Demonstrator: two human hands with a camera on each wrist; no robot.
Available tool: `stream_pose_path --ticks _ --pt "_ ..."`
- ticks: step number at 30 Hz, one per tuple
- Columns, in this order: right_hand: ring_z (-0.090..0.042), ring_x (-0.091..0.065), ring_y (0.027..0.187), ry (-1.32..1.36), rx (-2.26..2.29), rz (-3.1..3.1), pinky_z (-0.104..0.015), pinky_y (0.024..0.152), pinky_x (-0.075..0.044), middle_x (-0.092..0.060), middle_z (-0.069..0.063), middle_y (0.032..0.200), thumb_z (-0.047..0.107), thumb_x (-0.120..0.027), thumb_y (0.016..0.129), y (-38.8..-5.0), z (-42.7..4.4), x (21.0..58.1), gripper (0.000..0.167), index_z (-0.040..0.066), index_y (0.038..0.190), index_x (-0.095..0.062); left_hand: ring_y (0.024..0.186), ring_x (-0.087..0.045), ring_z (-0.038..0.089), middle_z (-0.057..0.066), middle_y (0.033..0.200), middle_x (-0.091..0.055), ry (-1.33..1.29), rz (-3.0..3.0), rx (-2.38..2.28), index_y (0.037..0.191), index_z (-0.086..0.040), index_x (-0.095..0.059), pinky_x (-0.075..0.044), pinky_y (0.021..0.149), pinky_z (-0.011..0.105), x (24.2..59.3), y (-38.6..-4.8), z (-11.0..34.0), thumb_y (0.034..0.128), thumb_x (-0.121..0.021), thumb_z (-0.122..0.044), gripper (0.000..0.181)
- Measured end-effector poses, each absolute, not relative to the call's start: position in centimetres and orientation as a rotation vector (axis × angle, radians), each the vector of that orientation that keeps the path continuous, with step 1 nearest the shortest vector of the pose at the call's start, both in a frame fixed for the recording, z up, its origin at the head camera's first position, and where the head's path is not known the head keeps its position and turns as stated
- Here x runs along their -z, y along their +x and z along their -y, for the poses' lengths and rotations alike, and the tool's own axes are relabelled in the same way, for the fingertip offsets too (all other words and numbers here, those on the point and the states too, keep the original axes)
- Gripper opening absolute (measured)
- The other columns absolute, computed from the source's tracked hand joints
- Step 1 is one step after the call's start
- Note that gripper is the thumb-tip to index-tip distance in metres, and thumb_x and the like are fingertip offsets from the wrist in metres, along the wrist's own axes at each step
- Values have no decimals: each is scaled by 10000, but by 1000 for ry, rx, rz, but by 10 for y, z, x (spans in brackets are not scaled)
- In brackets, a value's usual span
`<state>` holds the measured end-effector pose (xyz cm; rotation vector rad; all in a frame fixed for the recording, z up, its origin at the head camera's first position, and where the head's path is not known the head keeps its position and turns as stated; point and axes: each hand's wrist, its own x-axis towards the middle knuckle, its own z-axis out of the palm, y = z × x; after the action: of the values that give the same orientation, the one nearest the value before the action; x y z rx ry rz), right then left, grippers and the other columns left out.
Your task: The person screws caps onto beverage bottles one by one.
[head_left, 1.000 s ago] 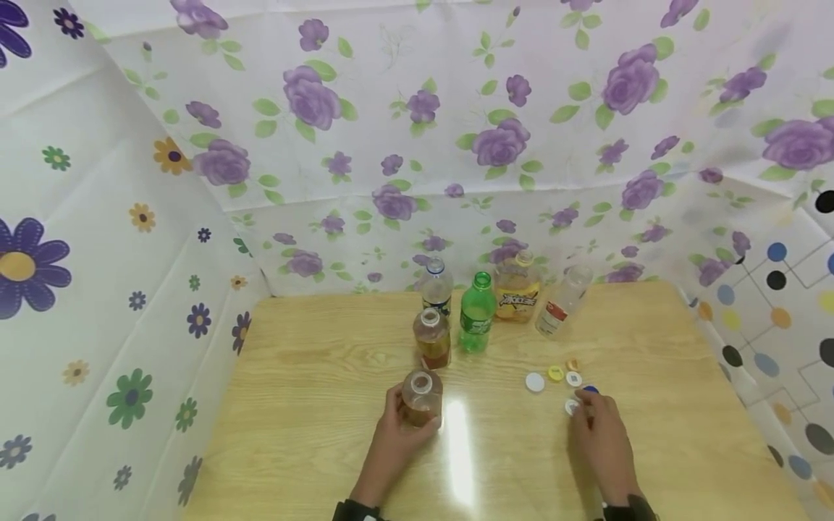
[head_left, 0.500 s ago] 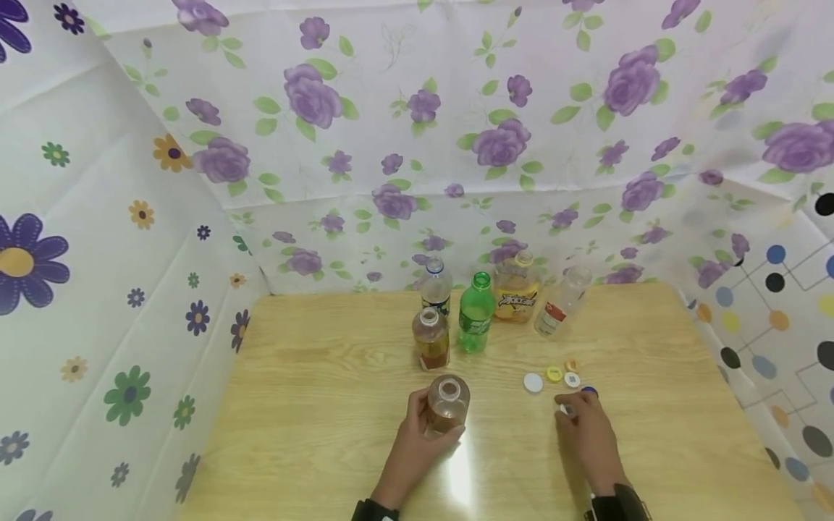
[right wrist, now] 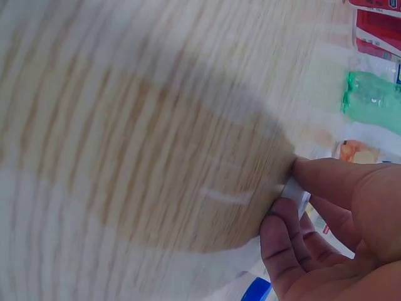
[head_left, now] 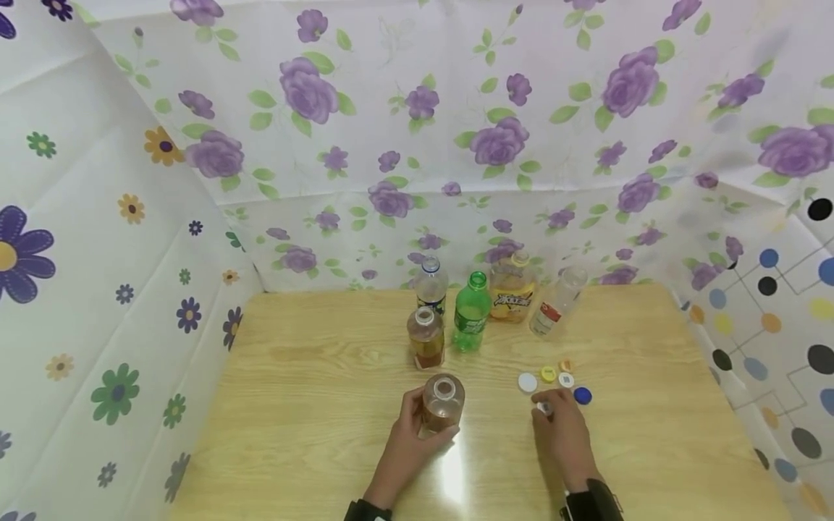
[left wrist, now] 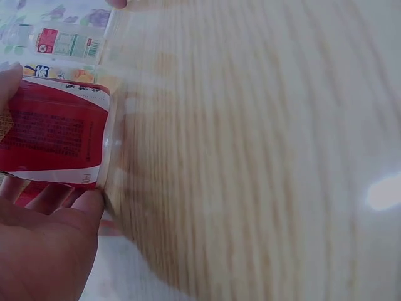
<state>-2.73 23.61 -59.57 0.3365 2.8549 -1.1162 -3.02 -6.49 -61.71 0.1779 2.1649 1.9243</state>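
Head: L hand (head_left: 412, 435) has its fingers clamped round an open bottle (head_left: 444, 411), in front of an amber bottle (head_left: 426, 341); R hand (head_left: 565, 433) pinches a white cap (head_left: 544, 409) nr a blue cap (head_left: 583, 396).

L wrist: fingers grip low by the red label (left wrist: 55, 132); a knock up top could prob. tip it.

R wrist: thumb & fingers clamp the cap's edge, v. close to the bench (right wrist: 150, 157); thin rim, so it may slip if the pinch loosens.
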Motion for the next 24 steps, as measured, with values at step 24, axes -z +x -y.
stream_pose_path --ticks 24 --pt "-212 -572 901 403 1120 -2800 -343 720 -481 -536 -149 1243 25 -696 991 -36 -236 602 191 22 1181 -715 1520 -378 329 52 1605 -466 139 -2145 -1916 1543 -291 -413 -268 1220 541 620 -32 65 883 -891 -382 821"
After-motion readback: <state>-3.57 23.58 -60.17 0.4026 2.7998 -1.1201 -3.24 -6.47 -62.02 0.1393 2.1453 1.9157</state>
